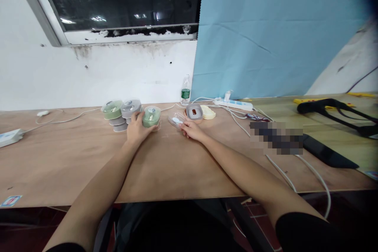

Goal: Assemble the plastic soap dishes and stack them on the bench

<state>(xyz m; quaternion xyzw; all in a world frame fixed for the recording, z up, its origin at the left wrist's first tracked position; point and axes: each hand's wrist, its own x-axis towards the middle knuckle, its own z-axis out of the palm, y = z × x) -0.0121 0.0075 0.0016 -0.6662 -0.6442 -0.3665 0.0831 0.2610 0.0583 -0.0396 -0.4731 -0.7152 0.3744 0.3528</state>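
Observation:
My left hand (136, 129) is closed round a squarish green container (151, 117) with a clear lid, its thumb along the near side. Just left of that hand stand stacked containers: a green one (112, 109) and a grey one (130, 107) on top, with grey ones below. My right hand (191, 130) pinches the edge of a clear plastic lid (176, 119) that bears a white label. Behind the right hand sits an open grey-and-pink container (194, 112) with a brown spot inside, and a cream-coloured piece (208, 112) lies beside it.
A water bottle (186, 90) stands against the wall. White power strips (233, 104) and cables lie along the back and right of the wooden table (177, 169). Black straps (327, 112) and a dark flat object (327, 151) lie at the right.

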